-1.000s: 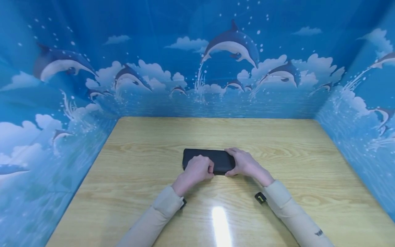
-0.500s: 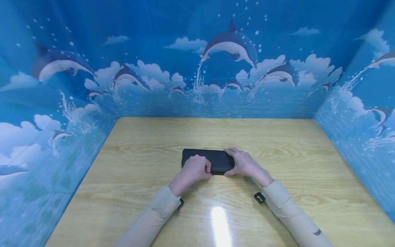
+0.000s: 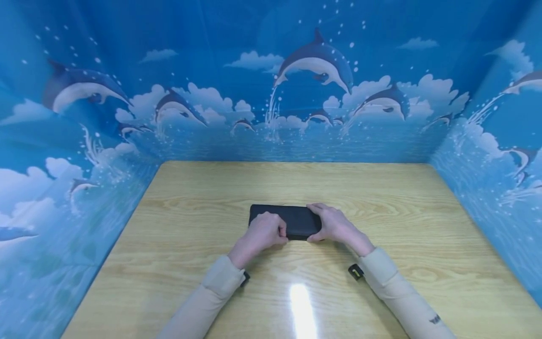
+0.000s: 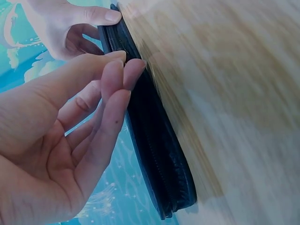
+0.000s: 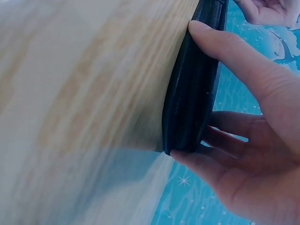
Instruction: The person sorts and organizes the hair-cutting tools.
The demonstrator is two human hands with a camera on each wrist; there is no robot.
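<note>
A flat black zippered case (image 3: pixel 299 220) lies lengthwise on the wooden table, its zip running along the side nearest me. My right hand (image 3: pixel 334 224) grips the right end, thumb on the near side and fingers round the far side. At the left half of the near side is my left hand (image 3: pixel 264 230), its fingers curled. In the left wrist view its thumb and fingertips (image 4: pixel 135 70) pinch at the zip, hiding the zip pull between them. Zip teeth (image 5: pixel 192 93) show beneath the right thumb in the right wrist view.
The wood-grain table (image 3: pixel 203 188) is enclosed at the back and sides by blue cloth (image 3: pixel 228 136) printed with dolphins. A bright light reflection (image 3: pixel 302 310) falls on the tabletop near the front.
My left hand has slid a little to the left along the case's near side. The right hand and the case have stayed nearly still.
</note>
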